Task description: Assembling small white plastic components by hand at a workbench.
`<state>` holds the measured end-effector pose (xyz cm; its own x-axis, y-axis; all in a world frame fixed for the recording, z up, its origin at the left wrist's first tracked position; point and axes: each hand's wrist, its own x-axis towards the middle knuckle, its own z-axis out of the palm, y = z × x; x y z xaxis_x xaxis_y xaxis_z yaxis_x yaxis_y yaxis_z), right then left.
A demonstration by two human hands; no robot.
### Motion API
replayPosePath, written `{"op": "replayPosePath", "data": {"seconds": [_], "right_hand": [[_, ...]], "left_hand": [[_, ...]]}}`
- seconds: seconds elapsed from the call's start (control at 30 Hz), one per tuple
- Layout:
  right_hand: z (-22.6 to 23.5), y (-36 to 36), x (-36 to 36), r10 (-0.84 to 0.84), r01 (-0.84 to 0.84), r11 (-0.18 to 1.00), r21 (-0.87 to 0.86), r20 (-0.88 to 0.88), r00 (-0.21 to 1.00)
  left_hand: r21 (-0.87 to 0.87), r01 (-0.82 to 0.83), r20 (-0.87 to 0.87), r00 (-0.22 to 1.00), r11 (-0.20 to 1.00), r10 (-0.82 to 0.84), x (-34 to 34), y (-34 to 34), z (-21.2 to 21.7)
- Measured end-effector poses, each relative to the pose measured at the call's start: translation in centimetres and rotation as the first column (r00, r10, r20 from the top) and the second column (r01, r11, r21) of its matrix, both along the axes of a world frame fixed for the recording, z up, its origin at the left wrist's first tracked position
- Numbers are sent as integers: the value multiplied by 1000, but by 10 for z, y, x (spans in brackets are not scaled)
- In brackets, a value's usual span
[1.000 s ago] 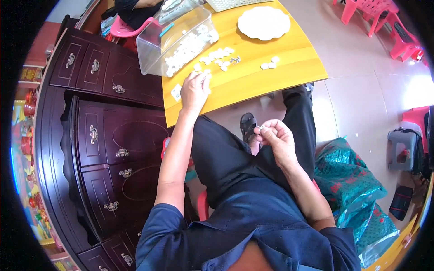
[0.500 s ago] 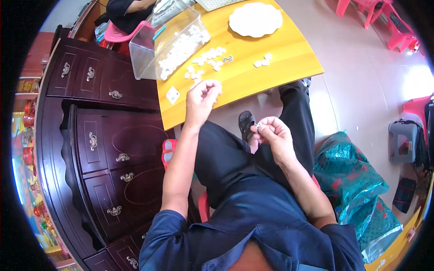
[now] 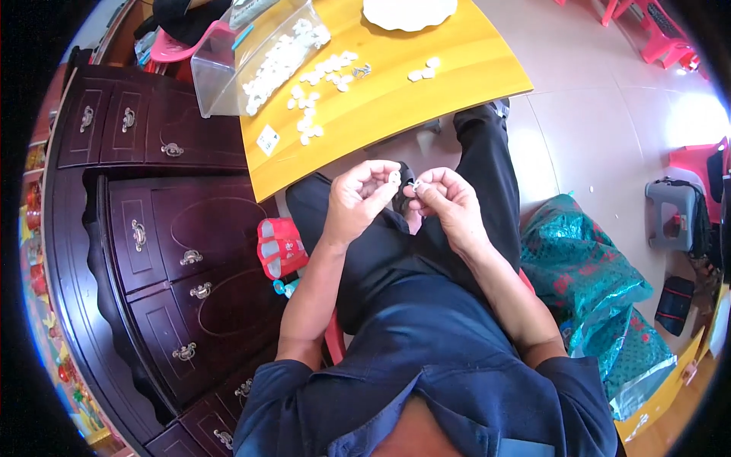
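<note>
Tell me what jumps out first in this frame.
Both hands meet over the lap: the left hand pinches a small white piece and the right hand pinches a tiny metal part. Ahead, the yellow table carries scattered white pieces beside a clear plastic box. A dark carved cabinet fills the left.

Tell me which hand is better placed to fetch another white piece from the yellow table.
Left, probably. The left hand is on the side where the loose white pieces lie on the yellow table; the right hand pinches a small metal part.
</note>
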<state>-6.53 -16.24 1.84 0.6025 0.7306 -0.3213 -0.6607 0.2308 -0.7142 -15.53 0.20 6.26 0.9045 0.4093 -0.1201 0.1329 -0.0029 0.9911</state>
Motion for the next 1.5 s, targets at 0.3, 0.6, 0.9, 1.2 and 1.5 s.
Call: {"op": "replayPosePath", "data": {"seconds": [0.3,0.6,0.9,1.2,1.5], "right_hand": [[0,0,0,-19,19,1000,14,23,1000],[2,0,1,-7,7,1000,-2,-2,1000],[4,-4,2,14,-14,1000,-18,0,1000],[4,-1,1,-3,4,1000,17,-22,1000],[0,0,-2,-6,5,1000,8,34,999]], "left_hand": [[36,-1,-8,1000,999,1,1,-4,-1],[-35,-75,75,994,997,77,-4,-2,-16],[-1,-51,-25,998,999,51,-11,1,-18],[-134,-86,21,996,987,90,-8,-9,-21],[-175,-87,41,995,981,96,-7,-15,-18]]}}
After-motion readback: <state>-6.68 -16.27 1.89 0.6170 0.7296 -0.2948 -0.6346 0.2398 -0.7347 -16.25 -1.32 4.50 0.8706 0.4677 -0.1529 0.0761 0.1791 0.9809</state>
